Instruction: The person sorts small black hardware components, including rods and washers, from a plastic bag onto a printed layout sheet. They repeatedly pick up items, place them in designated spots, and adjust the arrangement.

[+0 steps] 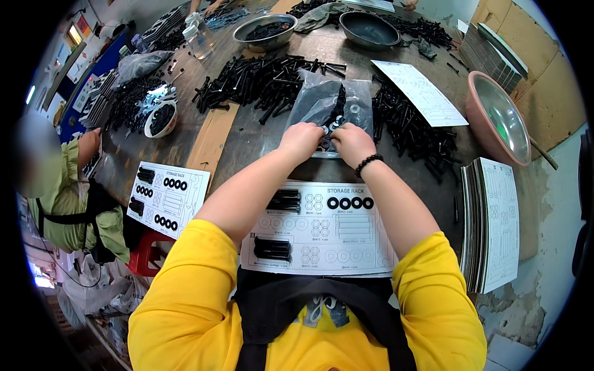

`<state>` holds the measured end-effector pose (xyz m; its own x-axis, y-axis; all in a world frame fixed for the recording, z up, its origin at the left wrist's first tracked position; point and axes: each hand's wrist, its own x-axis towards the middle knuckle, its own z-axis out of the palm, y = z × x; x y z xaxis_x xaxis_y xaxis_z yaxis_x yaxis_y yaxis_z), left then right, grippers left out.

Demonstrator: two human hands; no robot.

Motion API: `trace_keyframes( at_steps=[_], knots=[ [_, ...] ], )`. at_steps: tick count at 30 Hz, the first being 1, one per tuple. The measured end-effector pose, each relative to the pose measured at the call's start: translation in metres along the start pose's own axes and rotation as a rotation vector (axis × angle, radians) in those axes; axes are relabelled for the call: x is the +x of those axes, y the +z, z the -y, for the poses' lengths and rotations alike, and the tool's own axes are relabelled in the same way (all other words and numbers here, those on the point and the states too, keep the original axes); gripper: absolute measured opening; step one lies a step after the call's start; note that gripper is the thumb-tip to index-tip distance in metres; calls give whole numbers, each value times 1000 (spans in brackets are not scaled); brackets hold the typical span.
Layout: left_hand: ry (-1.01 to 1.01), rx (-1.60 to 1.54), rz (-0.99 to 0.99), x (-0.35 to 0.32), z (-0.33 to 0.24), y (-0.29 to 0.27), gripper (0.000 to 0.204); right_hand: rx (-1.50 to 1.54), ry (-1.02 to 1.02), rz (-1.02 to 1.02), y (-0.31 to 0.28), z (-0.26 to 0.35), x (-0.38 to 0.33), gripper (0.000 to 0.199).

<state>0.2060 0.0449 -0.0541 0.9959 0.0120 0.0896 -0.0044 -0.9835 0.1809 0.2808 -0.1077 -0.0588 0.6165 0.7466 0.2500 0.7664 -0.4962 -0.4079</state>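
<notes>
A clear plastic bag (307,99) lies on the table in front of me, with dark washers and small metal pieces on its lower part. Over it, my left hand (301,141) and my right hand (354,144) are close together, fingers pinched near these pieces. What each pinch holds is too small to make out. Below my wrists lies a printed card (291,234) with outline drawings of hardware. Two groups of black bolts (272,249) and a row of black washers (351,203) sit on it. My forearms cover parts of its edges.
Heaps of black bolts (253,83) flank the bag; a printed sheet (421,93) lies on the right heap. Card stack (492,229) and pink-sided bowl (476,105) stand right. Metal bowls (370,29) are behind. At left are a filled card (167,198) and a seated person (77,179).
</notes>
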Motion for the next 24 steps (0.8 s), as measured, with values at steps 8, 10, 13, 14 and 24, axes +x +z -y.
trace_keyframes(
  at_steps=[8, 10, 13, 14, 24],
  knots=[
    [-52, 158, 112, 8, 10, -6, 24, -254, 94, 240, 11, 19, 19, 13],
    [-70, 61, 87, 6, 10, -7, 26, -215, 85, 225, 13, 19, 21, 13],
    [-72, -64, 31, 5, 18, 0, 26, -163, 40, 262, 16, 13, 24, 17],
    [-124, -133, 42, 5, 18, -2, 25, -143, 42, 301, 16, 12, 25, 18],
    [-401, -976, -28, -18, 28, -23, 20, 753, 275, 280, 24, 7, 29, 32]
  ],
)
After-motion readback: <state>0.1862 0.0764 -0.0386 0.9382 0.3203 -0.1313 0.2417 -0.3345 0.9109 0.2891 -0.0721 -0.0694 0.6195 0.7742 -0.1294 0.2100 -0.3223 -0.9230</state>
